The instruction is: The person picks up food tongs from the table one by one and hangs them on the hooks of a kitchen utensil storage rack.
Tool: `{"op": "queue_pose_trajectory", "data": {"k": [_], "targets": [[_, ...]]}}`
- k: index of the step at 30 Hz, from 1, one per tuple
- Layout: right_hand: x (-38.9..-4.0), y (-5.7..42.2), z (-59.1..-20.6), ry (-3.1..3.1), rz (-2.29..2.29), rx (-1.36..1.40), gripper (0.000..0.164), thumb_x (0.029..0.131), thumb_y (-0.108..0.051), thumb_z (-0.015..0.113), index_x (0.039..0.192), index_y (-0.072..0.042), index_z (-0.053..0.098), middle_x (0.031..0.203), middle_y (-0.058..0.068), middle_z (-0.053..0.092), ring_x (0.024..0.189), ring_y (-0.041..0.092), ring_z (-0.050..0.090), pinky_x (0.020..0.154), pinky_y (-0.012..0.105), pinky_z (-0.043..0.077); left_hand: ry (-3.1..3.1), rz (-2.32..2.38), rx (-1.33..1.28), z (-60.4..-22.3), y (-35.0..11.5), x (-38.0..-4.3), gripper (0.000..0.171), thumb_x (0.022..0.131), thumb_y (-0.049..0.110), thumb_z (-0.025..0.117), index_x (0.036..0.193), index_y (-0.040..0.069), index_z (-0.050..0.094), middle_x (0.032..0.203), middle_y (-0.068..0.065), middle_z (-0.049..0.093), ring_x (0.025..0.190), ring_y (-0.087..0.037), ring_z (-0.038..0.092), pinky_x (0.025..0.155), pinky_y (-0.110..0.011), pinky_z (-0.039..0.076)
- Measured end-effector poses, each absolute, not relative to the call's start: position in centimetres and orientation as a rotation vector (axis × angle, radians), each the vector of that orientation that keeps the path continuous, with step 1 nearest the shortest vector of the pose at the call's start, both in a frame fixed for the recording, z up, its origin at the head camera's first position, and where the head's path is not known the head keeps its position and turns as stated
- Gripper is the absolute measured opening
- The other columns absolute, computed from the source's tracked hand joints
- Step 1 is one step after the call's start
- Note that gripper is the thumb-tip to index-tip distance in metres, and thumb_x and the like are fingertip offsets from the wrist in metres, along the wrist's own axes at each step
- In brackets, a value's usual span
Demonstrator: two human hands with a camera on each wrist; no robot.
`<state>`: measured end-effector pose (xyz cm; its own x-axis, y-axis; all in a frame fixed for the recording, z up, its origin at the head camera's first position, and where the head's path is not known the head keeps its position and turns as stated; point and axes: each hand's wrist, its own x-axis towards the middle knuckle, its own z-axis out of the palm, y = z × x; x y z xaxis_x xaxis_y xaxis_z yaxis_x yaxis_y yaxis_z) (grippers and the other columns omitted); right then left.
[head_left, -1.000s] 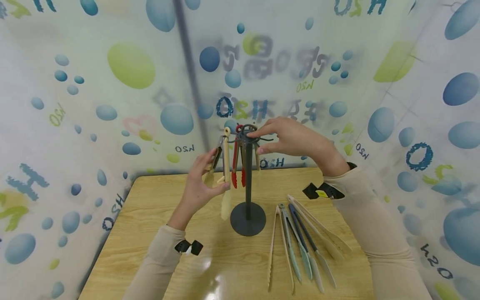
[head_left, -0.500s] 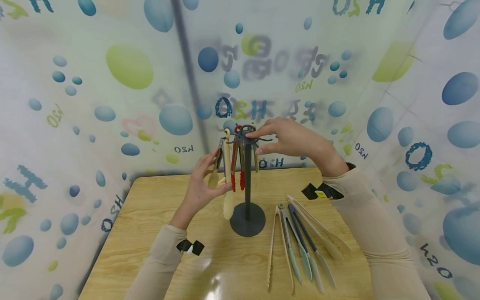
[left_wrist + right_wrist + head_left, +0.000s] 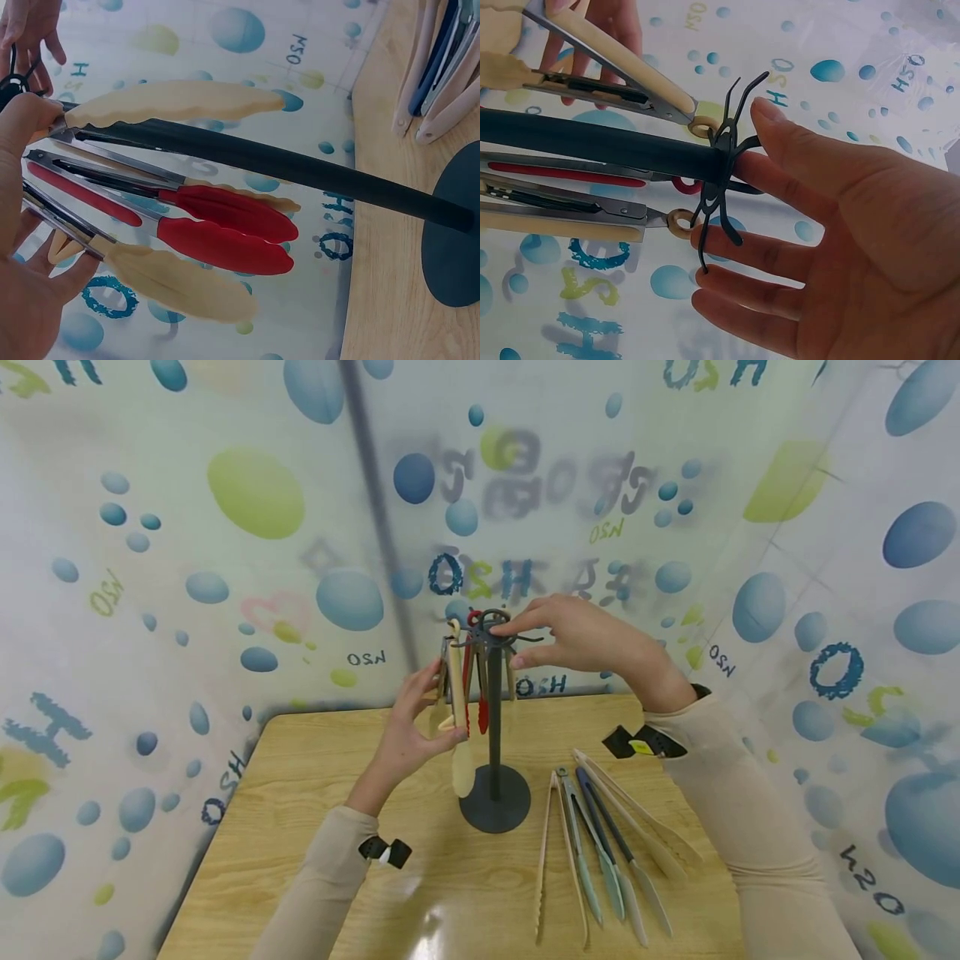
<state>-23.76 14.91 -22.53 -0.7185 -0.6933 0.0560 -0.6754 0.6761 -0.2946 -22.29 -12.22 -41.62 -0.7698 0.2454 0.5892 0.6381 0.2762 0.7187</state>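
A dark utensil stand (image 3: 495,718) with a ring of hooks on top stands upright on a round base. My left hand (image 3: 411,718) grips a pair of cream tongs (image 3: 459,689) across its two arms, thumb on the near arm, fingers on the far one. Its ring (image 3: 703,126) hangs at a hook of the stand. My right hand (image 3: 577,631) touches the stand's top, index finger at the hub and the other fingers spread among the hooks (image 3: 731,229). Behind the post hang red tongs (image 3: 225,244) and a second cream-handled pair (image 3: 562,225).
On the wooden table (image 3: 315,777), right of the base, lie several tongs side by side: a pinkish pair (image 3: 545,860), a pale green pair (image 3: 585,868), a dark blue-handled pair (image 3: 600,802) and another pinkish pair (image 3: 660,843). A patterned curtain (image 3: 247,560) surrounds the table.
My left hand has shifted slightly right with the cream tongs, whose two arms have come closer together. The hanging red tongs have swung a little. My right hand has stayed at the stand's top.
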Motion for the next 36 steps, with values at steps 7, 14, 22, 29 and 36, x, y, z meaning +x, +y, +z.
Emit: {"op": "queue_pose_trajectory", "data": {"k": [7, 14, 22, 29, 36], "targets": [[-23.8, 15.0, -22.5, 2.819, -0.46, -1.165, 0.052, 0.093, -0.038, 0.068, 0.143, -0.028, 0.054, 0.143, 0.006, 0.058, 0.131, 0.03, 0.053, 0.105, 0.052, 0.045, -2.207, -1.481, -0.82, -41.8, -11.9, -22.5, 0.102, 0.076, 0.002, 0.081, 0.159, 0.025, 0.024, 0.155, -0.008, 0.036, 0.137, -0.035, 0.044, 0.106, -0.061, 0.043], [-23.6, 15.1, -22.3, 2.817, -0.467, -1.174, 0.052, 0.094, -0.038, 0.068, 0.143, -0.028, 0.055, 0.142, 0.006, 0.058, 0.13, 0.029, 0.054, 0.105, 0.052, 0.045, -2.25, -1.418, -0.8, -41.5, -11.6, -22.5, 0.104, 0.078, 0.011, 0.08, 0.16, 0.029, 0.019, 0.156, -0.007, 0.035, 0.137, -0.035, 0.045, 0.106, -0.059, 0.041], [-23.7, 15.1, -22.4, 2.813, -0.457, -1.18, 0.052, 0.094, -0.038, 0.067, 0.143, -0.029, 0.054, 0.142, 0.006, 0.057, 0.129, 0.029, 0.054, 0.104, 0.052, 0.046, -2.257, -1.377, -0.797, -41.2, -11.2, -22.7, 0.108, 0.074, 0.006, 0.082, 0.16, 0.013, 0.016, 0.156, -0.017, 0.032, 0.138, -0.042, 0.043, 0.108, -0.069, 0.034], [-23.8, 15.2, -22.4, 2.813, -0.45, -1.188, 0.052, 0.094, -0.039, 0.067, 0.143, -0.029, 0.054, 0.143, 0.006, 0.057, 0.13, 0.029, 0.053, 0.105, 0.051, 0.046, -2.249, -1.35, -0.845, -39.9, -11.0, -22.1, 0.109, 0.073, -0.001, 0.082, 0.157, 0.001, 0.014, 0.152, -0.025, 0.034, 0.138, -0.046, 0.04, 0.109, -0.068, 0.033], [-23.8, 15.1, -22.5, 2.811, -0.457, -1.177, 0.051, 0.094, -0.038, 0.067, 0.143, -0.029, 0.054, 0.142, 0.006, 0.057, 0.13, 0.029, 0.053, 0.105, 0.051, 0.045, -2.202, -1.354, -0.869, -40.0, -12.3, -23.8, 0.103, 0.078, 0.004, 0.08, 0.159, 0.015, 0.017, 0.157, -0.013, 0.033, 0.145, -0.033, 0.033, 0.117, -0.062, 0.026]]}}
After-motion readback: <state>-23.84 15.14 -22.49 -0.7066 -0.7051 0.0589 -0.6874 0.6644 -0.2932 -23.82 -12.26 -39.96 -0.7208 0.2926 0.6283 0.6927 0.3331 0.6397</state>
